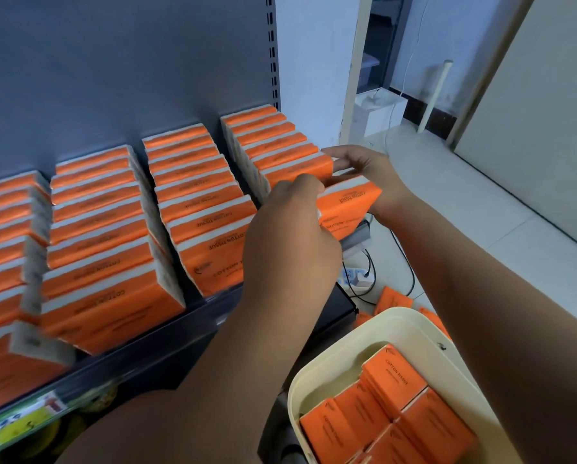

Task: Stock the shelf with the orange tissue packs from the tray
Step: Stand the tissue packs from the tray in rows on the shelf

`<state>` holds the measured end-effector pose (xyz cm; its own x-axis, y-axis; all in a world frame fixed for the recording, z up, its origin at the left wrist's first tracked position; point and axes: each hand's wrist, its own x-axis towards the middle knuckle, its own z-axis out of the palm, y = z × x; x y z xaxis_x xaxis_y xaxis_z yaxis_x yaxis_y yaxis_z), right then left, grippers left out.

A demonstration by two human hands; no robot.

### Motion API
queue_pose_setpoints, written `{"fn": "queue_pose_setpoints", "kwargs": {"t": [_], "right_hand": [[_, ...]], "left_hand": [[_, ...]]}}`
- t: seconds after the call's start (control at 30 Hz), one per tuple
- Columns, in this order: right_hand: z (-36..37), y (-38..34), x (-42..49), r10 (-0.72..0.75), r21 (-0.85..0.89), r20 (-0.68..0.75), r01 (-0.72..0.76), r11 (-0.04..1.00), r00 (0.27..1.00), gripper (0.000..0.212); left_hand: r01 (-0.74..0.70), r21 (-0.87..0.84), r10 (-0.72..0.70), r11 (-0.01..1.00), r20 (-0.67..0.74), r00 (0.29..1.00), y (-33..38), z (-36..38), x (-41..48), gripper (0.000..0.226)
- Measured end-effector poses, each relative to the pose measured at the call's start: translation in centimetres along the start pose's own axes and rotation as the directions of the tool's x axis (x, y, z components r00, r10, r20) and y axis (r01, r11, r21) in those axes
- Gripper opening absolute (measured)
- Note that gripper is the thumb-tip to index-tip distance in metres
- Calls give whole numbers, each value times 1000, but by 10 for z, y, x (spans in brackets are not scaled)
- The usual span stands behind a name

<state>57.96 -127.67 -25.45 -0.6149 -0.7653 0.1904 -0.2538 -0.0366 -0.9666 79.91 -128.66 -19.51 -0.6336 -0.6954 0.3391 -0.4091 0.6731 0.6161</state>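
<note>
Rows of orange tissue packs (200, 209) stand on the grey shelf (146, 343). At the front of the rightmost row, both hands hold one orange pack (350, 202). My left hand (294, 236) grips its near left side. My right hand (367, 169) reaches round its far right end, fingers lying along the pack behind it. The cream tray (411, 326) at the lower right holds several more orange packs (394, 380).
A few orange packs (391, 301) lie on the floor beyond the tray. A power strip with black cables (361, 279) sits on the pale tiles under the shelf end. A yellow price label (19, 426) runs along the shelf's front edge.
</note>
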Motion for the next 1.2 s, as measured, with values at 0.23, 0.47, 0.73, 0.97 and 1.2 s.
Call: {"fn": "queue_pose_setpoints", "kwargs": {"t": [0.23,0.47,0.73,0.97,1.2], "right_hand": [[-3,-5,-3,122,48,-152,-116,992,981,44],[7,-24,-50,157,231,-223,-104,967,962,24],[25,-29,-72,127,128,-277,-95,987,952,28],[26,-33,-67,84,63,-358,-66,996,930,31],[29,-24,-65,113,71,-406,-92,993,907,24]], "left_hand": [[-8,-10,7,1000,-56,998,-8,2,7,46],[-20,108,42,994,-200,979,-11,2,22,41],[-10,254,78,967,-259,963,-13,14,25,35],[-19,392,92,920,-169,981,-11,16,31,37],[24,477,35,878,-115,993,-10,22,36,31]]}}
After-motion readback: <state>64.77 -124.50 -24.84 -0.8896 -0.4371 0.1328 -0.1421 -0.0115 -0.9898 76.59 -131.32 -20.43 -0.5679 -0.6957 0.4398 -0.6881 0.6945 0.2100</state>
